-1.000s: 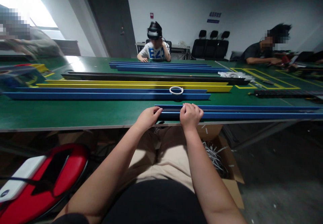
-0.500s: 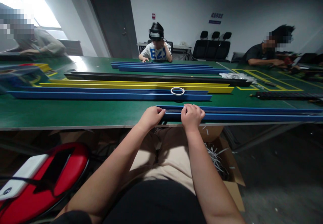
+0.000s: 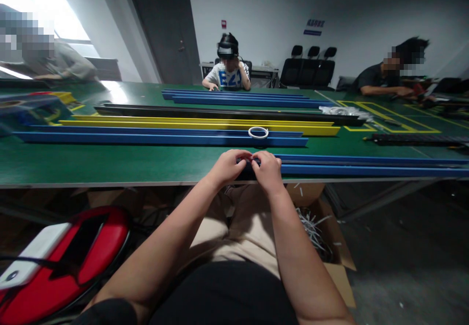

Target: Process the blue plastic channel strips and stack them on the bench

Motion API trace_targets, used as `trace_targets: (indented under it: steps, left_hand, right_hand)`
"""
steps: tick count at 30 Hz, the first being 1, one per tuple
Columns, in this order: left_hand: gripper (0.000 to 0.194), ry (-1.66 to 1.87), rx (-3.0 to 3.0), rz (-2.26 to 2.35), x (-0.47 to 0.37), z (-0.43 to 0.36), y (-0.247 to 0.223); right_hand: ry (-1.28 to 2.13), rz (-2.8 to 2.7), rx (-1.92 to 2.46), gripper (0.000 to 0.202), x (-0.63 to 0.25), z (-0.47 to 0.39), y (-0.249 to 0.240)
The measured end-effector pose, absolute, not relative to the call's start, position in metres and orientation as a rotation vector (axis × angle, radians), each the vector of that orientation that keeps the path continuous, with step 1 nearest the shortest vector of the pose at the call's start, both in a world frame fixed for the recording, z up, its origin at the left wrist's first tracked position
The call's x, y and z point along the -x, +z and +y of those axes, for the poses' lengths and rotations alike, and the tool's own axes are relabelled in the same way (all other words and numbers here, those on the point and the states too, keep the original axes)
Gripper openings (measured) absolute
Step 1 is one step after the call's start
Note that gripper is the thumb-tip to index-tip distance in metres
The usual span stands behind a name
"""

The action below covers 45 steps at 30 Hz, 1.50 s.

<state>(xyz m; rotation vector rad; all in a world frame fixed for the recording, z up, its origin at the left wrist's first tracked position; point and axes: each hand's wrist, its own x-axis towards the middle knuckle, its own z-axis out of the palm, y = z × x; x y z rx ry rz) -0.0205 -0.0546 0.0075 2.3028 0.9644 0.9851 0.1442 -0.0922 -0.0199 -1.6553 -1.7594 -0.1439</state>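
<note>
A long blue channel-shaped strip (image 3: 366, 163) lies along the near edge of the table, stretching off to the right. Over its left end my left hand (image 3: 230, 165) is curled, thumb and fingers drawn together. Right beside it, my right hand (image 3: 268, 169) bends over the same strip with its fingers closed. The fingertips of both hands nearly meet above the channel. Whatever is between them is too small or hidden to make out. Just beyond, a white ring-shaped coil (image 3: 258, 133) rests on another pair of blue strips (image 3: 161, 139).
Yellow strips (image 3: 205, 125), a black strip (image 3: 227, 114) and more blue strips (image 3: 238, 100) lie farther back on the green table (image 3: 110, 163). A red stool (image 3: 106, 247) stands at lower left. An open carton (image 3: 340, 251) sits below the table. Several people sit around it.
My right hand has slid left along the blue strip until its fingertips come close to my left hand's. My left hand has shifted slightly right, its fingers now curled over the strip's end.
</note>
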Motion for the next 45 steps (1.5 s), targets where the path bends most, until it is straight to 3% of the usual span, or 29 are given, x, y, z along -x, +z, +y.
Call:
trace_targets:
  steps: [4, 9, 14, 20, 24, 30, 36, 40, 45]
  left_hand:
    - [0.037, 0.981, -2.275, 0.897, 0.019, -0.049, 0.011]
    - [0.061, 0.909, -2.440, 1.019, 0.002, -0.042, 0.010]
    - [0.077, 0.668, -2.780, 1.170, -0.022, -0.042, -0.001]
    - [0.066, 0.592, -2.909, 1.377, -0.015, -0.042, -0.014]
    - [0.065, 0.605, -2.926, 1.387, 0.011, -0.042, -0.013]
    - [0.069, 0.518, -2.870, 1.455, 0.053, -0.038, -0.011]
    - [0.070, 0.488, -2.805, 1.520, 0.108, -0.029, -0.009]
    - [0.069, 0.473, -2.737, 1.564, 0.150, -0.016, -0.007]
    - [0.072, 0.426, -2.677, 1.513, 0.172, -0.003, -0.002]
  right_hand:
    - [0.041, -1.705, 1.573, 0.016, -0.154, -0.092, -0.016]
    - [0.177, -1.418, 1.475, 0.011, -0.166, -0.092, -0.013]
    - [0.238, -1.174, 1.528, 0.023, -0.183, -0.094, -0.007]
    - [0.399, -1.297, 1.658, 0.021, -0.204, -0.103, -0.002]
    - [0.320, -1.539, 1.836, 0.022, -0.213, -0.110, 0.001]
    - [0.251, -1.811, 1.999, 0.038, -0.219, -0.119, 0.005]
    - [0.178, -1.911, 1.995, 0.016, -0.233, -0.122, 0.007]
    - [0.083, -1.818, 1.945, 0.014, -0.235, -0.123, 0.016]
    - [0.172, -1.630, 1.886, 0.036, -0.226, -0.125, 0.022]
